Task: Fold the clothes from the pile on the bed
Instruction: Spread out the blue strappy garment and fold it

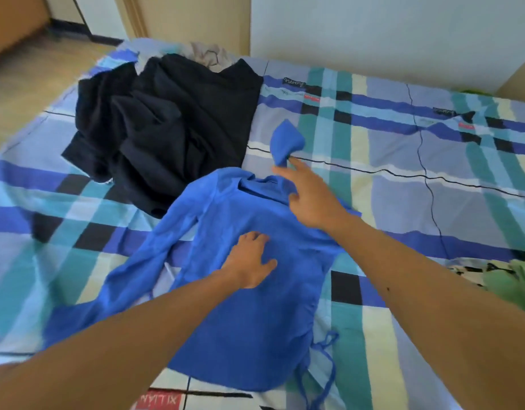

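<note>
- My blue top [255,321] lies spread flat in the lower middle of the frame, on the checked bedsheet [388,202], collar pointing away from me.
- My left hand [249,263] rests palm down on the chest of the top, fingers spread and straight, pressing the cloth onto the bed.
- My right hand [308,199] reaches past the collar and pinches the narrow end of the right sleeve [286,140] between its fingertips; the cuff stands up off the sheet above them.
- The other sleeve [131,276] runs down towards the lower left of the frame, lying flat.
- Thin blue ties [326,344] trail from the gathered side seam at the lower right of the top.
- The pile of black clothes [172,125] sits crumpled in the upper left centre, its near edge touching the top's shoulder.
- A pale grey garment [209,54] shows behind the pile, at the far edge of the bed.
- A green cloth [512,284] lies at the right edge of the frame.
- Writing: a red label [159,401] printed on the sheet at the bottom edge has white capitals, upside down to me, that seem to read XILIAN.
- Two black labels [294,81] with pale script and small red tags [311,98] repeat across the upper sheet; their lettering is too blurred to read.
</note>
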A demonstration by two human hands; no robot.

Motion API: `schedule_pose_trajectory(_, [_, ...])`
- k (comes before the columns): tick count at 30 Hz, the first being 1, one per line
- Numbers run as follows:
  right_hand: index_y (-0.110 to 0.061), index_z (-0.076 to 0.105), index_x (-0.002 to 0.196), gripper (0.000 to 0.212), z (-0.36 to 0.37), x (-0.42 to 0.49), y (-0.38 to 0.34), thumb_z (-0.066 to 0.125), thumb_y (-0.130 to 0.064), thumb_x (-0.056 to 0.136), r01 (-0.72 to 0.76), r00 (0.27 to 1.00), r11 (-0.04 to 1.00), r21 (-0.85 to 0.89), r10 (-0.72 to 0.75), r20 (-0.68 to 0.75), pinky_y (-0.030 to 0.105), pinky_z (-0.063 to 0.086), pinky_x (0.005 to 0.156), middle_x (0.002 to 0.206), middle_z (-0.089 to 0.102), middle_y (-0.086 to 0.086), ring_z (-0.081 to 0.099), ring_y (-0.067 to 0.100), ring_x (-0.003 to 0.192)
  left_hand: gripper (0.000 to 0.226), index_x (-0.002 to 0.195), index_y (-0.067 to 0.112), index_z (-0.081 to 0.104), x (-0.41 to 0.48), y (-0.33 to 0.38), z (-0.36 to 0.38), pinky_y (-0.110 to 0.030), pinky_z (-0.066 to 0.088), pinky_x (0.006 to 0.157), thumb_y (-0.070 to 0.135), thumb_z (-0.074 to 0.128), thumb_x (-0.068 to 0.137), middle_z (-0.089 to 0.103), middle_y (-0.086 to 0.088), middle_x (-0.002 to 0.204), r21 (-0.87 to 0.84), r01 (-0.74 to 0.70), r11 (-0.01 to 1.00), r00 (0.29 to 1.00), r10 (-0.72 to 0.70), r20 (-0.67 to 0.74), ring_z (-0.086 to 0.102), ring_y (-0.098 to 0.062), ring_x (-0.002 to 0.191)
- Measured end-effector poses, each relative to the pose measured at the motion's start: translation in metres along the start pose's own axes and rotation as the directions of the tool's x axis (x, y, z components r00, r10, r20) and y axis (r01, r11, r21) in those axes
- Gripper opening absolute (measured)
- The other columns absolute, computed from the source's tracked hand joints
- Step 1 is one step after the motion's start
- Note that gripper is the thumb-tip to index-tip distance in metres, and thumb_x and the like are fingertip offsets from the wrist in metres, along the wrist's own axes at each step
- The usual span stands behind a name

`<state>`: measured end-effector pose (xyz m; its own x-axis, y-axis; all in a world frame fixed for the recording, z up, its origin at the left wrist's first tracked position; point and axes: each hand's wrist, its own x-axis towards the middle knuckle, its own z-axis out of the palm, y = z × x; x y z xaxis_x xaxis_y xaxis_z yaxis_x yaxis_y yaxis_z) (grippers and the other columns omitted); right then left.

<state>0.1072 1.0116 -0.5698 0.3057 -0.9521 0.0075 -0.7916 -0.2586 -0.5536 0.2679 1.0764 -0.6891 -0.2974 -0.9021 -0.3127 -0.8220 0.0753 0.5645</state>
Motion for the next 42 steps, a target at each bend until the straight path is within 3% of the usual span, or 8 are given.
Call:
schedule_pose_trajectory(4, [-0.025, 0.031, 0.155, 0.066, 0.061, -0.007, -0.006, 0.054, -0.01, 0.095, -0.103, 0.882, 0.977, -0.185, 0.175, 0.437, 0.039, 0.036, 0.111, 0.166, 0.0, 0.011, 0.018, 0.027, 0.151, 0.05, 0.133, 0.011, 0.052, -0.019, -0.064, -0.032, -0.046, 0.039, 0.103, 0.033, 0.063, 0.09, 0.049, -0.01, 0.131, 0.049, 0.114, 0.992, 0.968, -0.1, -0.228, 0.043, -0.033, 0.124])
schedule_pose_trajectory(14, [-0.02, 0.031, 0.153, 0.061, 0.079, -0.011, -0.037, 0.058, -0.027, 0.098, -0.133, 0.801, 0.947, -0.293, 0.277, 0.531, 0.039, 0.041, 0.107, 0.154, 0.031, 0.008, 0.042, 0.029, 0.134, 0.101, 0.145, 0.007, 0.023, -0.071, -0.162, -0.078, -0.051, 0.044, 0.094, 0.056, 0.075, 0.074, 0.039, -0.015, 0.139, 0.056, 0.622, 0.781, 0.761, -0.587, -0.277, 0.04, -0.038, 0.13])
schedule_pose_trajectory(21, [-0.019, 0.033, 0.152, 0.061, 0.117, -0.019, -0.091, 0.059, -0.027, 0.097, -0.125, 0.752, 0.971, -0.202, 0.226, 0.62, 0.035, 0.039, 0.109, 0.154, 0.036, 0.007, 0.04, 0.024, 0.138, 0.061, 0.108, 0.009, 0.054, -0.105, -0.199, -0.103, -0.032, 0.042, 0.072, 0.05, 0.082, 0.072, 0.06, -0.007, 0.103, -0.024, 0.535, 0.845, 0.845, -0.533, 0.042, 0.058, -0.027, 0.093])
schedule_pose_trajectory(25, [-0.025, 0.042, 0.144, 0.051, 0.134, -0.021, -0.134, 0.06, -0.032, 0.097, -0.308, 0.742, 0.949, 0.061, 0.2, 0.64, 0.031, 0.045, 0.101, 0.139, 0.051, 0.008, 0.053, 0.022, 0.124, 0.026, 0.083, 0.017, 0.049, -0.106, -0.186, -0.137, -0.032, 0.037, 0.064, 0.016, 0.073, 0.073, 0.055, -0.004, 0.08, -0.084, 0.331, 0.94, 0.92, -0.342, -0.194, 0.056, -0.033, 0.081])
schedule_pose_trajectory(31, [-0.018, 0.062, 0.125, 0.067, 0.141, 0.002, -0.176, 0.046, -0.072, 0.089, -0.646, 0.761, 0.241, 0.724, 0.125, 0.637, 0.05, 0.05, 0.101, 0.117, 0.071, 0.009, 0.07, 0.025, 0.107, 0.029, 0.1, 0.021, 0.061, -0.112, -0.114, -0.17, -0.032, 0.035, 0.064, 0.003, 0.058, 0.079, 0.053, 0.003, 0.092, 0.223, -0.082, 0.971, 0.934, 0.153, -0.322, 0.055, -0.023, 0.09])
schedule_pose_trajectory(35, [-0.007, 0.067, 0.106, 0.044, 0.137, 0.008, -0.173, 0.057, -0.048, 0.095, -0.621, 0.783, 0.21, 0.755, 0.162, 0.6, 0.047, 0.054, 0.093, 0.092, 0.069, 0.011, 0.07, 0.024, 0.081, 0.039, 0.116, 0.02, 0.062, -0.126, -0.112, -0.155, -0.036, 0.052, 0.074, 0.013, 0.062, 0.077, 0.061, 0.008, 0.107, 0.11, -0.348, 0.931, 0.907, 0.364, -0.213, 0.058, -0.014, 0.097])
schedule_pose_trajectory(38, [-0.007, 0.058, 0.099, 0.008, 0.135, 0.004, -0.164, 0.054, -0.008, 0.092, -0.581, 0.813, 0.231, 0.78, 0.192, 0.549, 0.042, 0.059, 0.077, 0.096, 0.06, 0.02, 0.064, 0.029, 0.083, 0.027, 0.106, 0.018, 0.066, -0.139, -0.114, -0.136, -0.027, 0.05, 0.072, 0.008, 0.061, 0.081, 0.066, 0.005, 0.097, -0.243, -0.378, 0.893, 0.883, 0.268, -0.385, 0.061, -0.013, 0.081])
schedule_pose_trajectory(42, [-0.003, 0.061, 0.117, 0.031, 0.137, -0.011, -0.157, 0.049, 0.0, 0.089, -0.63, 0.775, 0.205, 0.749, 0.222, 0.592, 0.042, 0.053, 0.098, 0.113, 0.066, 0.019, 0.065, 0.032, 0.113, 0.037, 0.097, 0.015, 0.062, -0.131, -0.118, -0.116, -0.034, 0.049, 0.073, -0.012, 0.044, 0.081, 0.062, 0.001, 0.098, -0.448, -0.164, 0.879, 0.774, -0.167, -0.611, 0.057, -0.013, 0.078])
